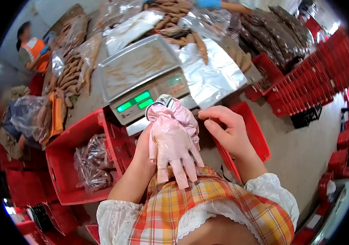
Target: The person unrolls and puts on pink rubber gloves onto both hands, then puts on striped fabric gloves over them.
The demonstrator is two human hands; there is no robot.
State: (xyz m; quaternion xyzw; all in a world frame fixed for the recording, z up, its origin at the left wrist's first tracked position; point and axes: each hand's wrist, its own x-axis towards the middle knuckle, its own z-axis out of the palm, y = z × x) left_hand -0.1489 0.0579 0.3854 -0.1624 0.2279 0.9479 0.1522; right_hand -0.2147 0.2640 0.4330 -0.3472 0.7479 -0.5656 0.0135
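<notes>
A pair of pink rubber gloves (176,143) hangs in front of my body, fingers pointing down, with a grey-white bunched edge at the top. Behind them my left hand (145,141) holds the gloves; its fingers are mostly covered. My right hand (227,126) is bare, just right of the gloves, with fingers bent and the thumb apart from the index finger; I see nothing held in it. Straight ahead stands a weighing scale (148,100) with lit green displays and a stained metal pan (140,67).
Sweet potatoes (73,75) and plastic bags (205,22) cover much of the table. A red crate (58,171) with bagged produce stands left; another red crate (260,139) is at right. Stacked red crates (317,73) rise farther right. A person in orange (35,45) works at far left.
</notes>
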